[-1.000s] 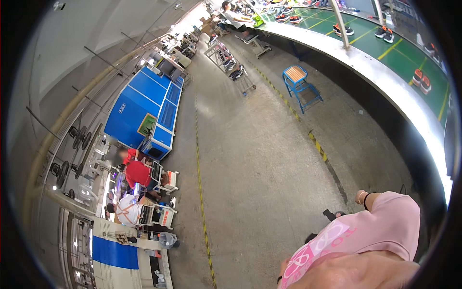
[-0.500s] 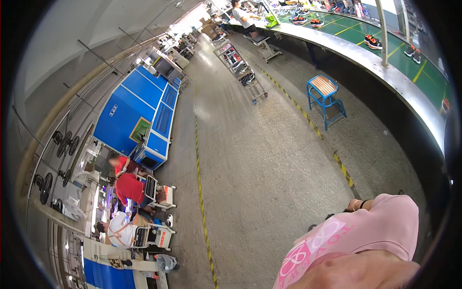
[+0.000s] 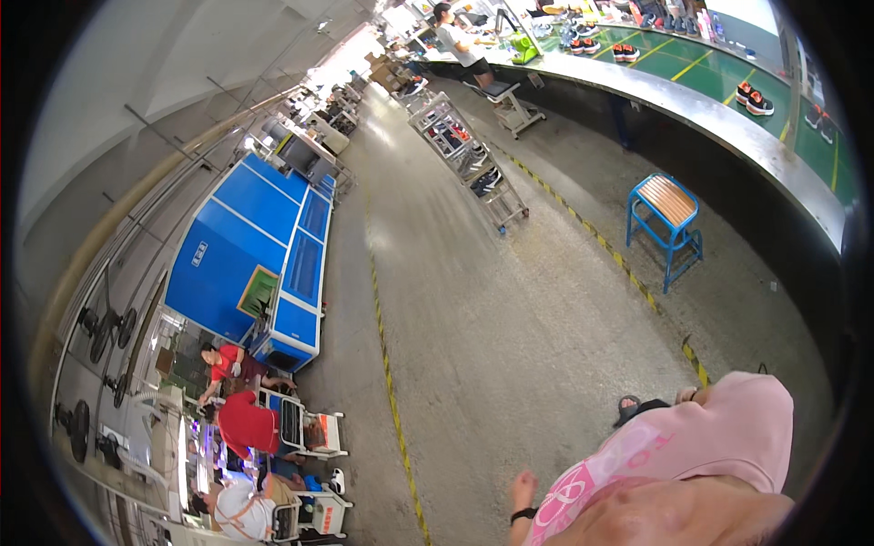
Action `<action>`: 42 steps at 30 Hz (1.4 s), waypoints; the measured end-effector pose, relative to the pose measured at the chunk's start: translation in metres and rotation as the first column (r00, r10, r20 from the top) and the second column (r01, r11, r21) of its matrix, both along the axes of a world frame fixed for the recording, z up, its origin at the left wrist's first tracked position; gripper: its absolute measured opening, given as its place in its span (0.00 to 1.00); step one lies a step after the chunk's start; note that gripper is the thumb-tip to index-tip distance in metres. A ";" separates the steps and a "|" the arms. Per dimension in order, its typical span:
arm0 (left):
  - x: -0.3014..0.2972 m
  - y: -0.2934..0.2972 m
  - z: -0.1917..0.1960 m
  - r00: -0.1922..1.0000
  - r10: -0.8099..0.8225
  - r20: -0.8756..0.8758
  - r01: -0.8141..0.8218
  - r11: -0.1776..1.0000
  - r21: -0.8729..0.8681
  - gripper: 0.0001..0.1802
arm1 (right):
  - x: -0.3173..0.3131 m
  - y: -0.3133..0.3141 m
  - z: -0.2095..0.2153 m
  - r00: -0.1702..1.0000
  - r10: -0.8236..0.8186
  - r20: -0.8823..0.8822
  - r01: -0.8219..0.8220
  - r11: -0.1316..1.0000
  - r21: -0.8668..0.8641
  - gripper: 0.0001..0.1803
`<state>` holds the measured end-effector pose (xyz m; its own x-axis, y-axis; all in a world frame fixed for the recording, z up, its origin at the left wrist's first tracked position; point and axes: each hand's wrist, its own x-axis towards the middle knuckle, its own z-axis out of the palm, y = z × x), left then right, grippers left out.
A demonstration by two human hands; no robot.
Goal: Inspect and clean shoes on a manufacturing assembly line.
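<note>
Blue-framed stool, its wooden seat slatted, has shifted lower in view.

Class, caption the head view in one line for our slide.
A bare left hand beside a pink shirt, in a workshop aisle with a blue-framed stool and a wheeled shoe rack.

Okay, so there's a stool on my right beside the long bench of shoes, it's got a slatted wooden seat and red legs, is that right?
Not quite: the legs are blue, not red, as the head view shows. The stool does stand on your right beside the long bench of shoes, with a slatted wooden seat.
</note>
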<state>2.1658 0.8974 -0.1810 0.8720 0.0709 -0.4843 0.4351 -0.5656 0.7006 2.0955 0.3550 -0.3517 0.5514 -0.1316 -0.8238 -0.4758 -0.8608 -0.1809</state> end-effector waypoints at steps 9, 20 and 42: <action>0.251 0.052 -0.006 0.996 0.073 -0.045 -0.074 0.997 -0.009 0.13 | 0.355 0.025 0.080 0.987 0.050 0.152 -0.044 0.998 -0.037 0.16; 0.581 0.197 -0.032 0.969 0.222 -0.109 -0.221 0.975 0.024 0.14 | 0.597 0.149 0.121 0.964 -0.265 0.027 0.260 0.958 0.117 0.19; 1.085 0.185 -0.022 0.980 -0.087 -0.178 0.126 0.967 0.221 0.15 | 1.204 0.161 0.177 0.912 -0.377 0.163 0.324 0.904 0.279 0.16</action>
<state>3.2504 1.0821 -0.2032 0.7899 0.1087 -0.6036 0.4622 -0.7524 0.4693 3.2994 0.5159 -0.1744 0.6676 -0.1613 -0.7268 -0.6674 -0.5622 -0.4883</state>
